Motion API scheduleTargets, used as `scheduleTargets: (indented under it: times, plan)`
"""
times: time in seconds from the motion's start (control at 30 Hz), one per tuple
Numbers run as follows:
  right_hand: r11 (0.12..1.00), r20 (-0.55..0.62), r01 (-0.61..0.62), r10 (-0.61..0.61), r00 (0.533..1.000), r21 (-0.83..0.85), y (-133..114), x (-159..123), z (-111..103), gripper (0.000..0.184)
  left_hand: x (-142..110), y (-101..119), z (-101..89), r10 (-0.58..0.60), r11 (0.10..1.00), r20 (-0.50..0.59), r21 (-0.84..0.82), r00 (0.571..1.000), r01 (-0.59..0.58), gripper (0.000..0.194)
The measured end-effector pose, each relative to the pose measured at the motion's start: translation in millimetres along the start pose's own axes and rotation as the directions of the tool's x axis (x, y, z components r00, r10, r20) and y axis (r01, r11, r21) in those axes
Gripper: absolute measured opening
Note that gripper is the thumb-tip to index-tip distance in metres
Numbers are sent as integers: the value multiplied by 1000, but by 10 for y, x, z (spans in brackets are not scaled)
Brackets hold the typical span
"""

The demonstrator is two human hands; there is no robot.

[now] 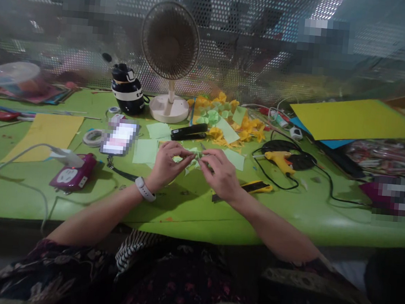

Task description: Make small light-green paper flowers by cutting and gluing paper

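Note:
Both my hands meet over the middle of the green table (190, 207). My left hand (168, 164), with a white watch on the wrist, pinches one side of a small folded pale green paper piece (194, 157). My right hand (220, 172) pinches the other side of the same piece, fingers curled. Pale green paper squares (146, 151) lie just behind and to the left of my hands. A pile of yellow and pale green paper flowers (226, 118) sits farther back.
A desk fan (170, 59), a black stapler (189, 132), a yellow glue gun (279, 159) with black cord, a yellow cutter (258, 187), a tape roll (93, 137), a phone (119, 137), a magenta charger (73, 174) and yellow paper sheets (354, 119) crowd the table.

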State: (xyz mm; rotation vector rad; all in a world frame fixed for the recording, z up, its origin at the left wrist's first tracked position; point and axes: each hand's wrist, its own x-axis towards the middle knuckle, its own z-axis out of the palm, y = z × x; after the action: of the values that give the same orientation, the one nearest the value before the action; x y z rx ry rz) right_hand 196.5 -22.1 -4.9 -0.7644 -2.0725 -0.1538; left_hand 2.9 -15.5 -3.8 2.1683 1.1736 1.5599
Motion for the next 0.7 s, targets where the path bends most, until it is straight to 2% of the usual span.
scheduleTargets:
  times: [0.3,0.53,0.7]
  plan:
    - [1000,21,13,-13,1000,-16,6,-3,4,7,2,-9,8,-3,1000,9,-19,1000,3,12]
    - [999,34,-40,40,999,14,11,-15,9,9,13,-2,-11,31,999,26,27,999,-32,10]
    - [1000,20,-18,18,1000,-8,-9,5,-8,8,17,-12,-13,33,998,41,53,999,-35,9]
